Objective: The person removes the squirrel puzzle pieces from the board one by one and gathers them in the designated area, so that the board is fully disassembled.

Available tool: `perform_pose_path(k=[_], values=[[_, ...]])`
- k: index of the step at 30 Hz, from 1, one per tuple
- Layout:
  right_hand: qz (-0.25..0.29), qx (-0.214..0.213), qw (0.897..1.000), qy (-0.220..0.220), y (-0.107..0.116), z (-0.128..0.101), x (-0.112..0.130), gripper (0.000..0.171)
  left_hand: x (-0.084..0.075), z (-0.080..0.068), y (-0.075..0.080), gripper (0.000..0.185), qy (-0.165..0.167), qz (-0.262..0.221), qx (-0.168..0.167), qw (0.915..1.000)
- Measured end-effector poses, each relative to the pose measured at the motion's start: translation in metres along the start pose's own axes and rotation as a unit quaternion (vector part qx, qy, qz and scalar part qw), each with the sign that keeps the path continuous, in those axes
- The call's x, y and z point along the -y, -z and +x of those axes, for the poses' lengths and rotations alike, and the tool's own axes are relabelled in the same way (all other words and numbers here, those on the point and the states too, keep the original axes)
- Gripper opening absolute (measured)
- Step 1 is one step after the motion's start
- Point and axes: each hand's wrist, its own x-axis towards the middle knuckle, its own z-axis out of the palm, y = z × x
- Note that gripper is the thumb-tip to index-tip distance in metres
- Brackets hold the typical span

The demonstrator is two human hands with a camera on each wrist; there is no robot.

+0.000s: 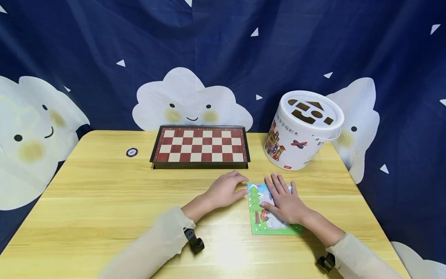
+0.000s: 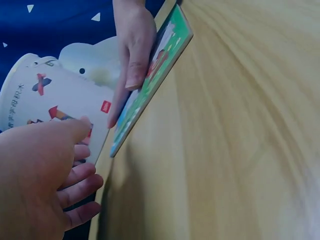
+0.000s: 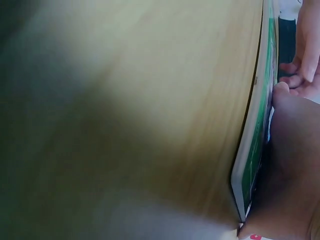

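Observation:
A thin board puzzle (image 1: 257, 226) with a colourful picture, a green tree and a green border lies flat on the table. My right hand (image 1: 286, 205) rests on it palm down, fingers spread, covering much of the picture. To the left of the puzzle is my left hand (image 1: 225, 189), its fingers loosely bent and nothing in them. The fingertips of that hand come close to the puzzle's left edge. In the left wrist view, the left hand (image 2: 45, 175) hangs beside the puzzle (image 2: 155, 80). The right wrist view shows the puzzle's thick pale edge (image 3: 245, 165) under the right palm.
A red and white checkered game board (image 1: 202, 145) in a black frame sits at the back middle. Right of it stands a white bucket (image 1: 292, 135) with shape holes in its lid. A round chip (image 1: 132, 152) lies at the back left. A dark blue curtain (image 1: 223, 35) hangs behind the table (image 1: 104, 217).

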Motion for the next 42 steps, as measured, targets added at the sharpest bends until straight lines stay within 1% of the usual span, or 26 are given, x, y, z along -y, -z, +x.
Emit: perform_pose_path(k=[5,9,14,19,22,26,29,35,42], values=[[-0.006,0.006,1.0,-0.01,0.004,0.001,0.004,0.084,-0.004,0.007,-0.01,0.034,0.018,-0.004,-0.013,0.9997],[-0.019,0.021,0.999,-0.023,0.006,0.001,0.007,0.083,-0.007,0.011,-0.015,0.03,0.025,0.011,-0.021,0.9994],[-0.005,0.009,1.0,-0.013,0.003,0.0,0.006,0.084,-0.01,0.013,-0.02,0.027,0.041,0.031,-0.018,0.9985],[0.01,-0.004,1.0,-0.002,0.0,-0.001,0.002,0.084,-0.013,0.012,-0.024,0.027,0.057,0.036,-0.024,0.9974],[0.002,0.006,1.0,-0.009,-0.003,0.0,0.0,0.085,-0.014,0.012,-0.026,0.027,0.061,0.039,-0.03,0.9969],[-0.01,0.03,0.999,-0.025,-0.006,0.002,-0.004,0.086,-0.014,0.011,-0.028,0.025,0.062,0.04,-0.034,0.9967],[-0.01,0.037,0.999,-0.031,-0.007,0.003,-0.005,0.086,-0.016,0.011,-0.029,0.025,0.062,0.038,-0.037,0.9967],[-0.011,0.04,0.999,-0.031,-0.006,0.003,-0.005,0.086,-0.019,0.012,-0.03,0.028,0.07,0.03,-0.032,0.9966],[-0.01,0.04,0.999,-0.033,-0.007,0.004,-0.005,0.086,-0.018,0.012,-0.032,0.027,0.078,0.024,-0.033,0.9962]])
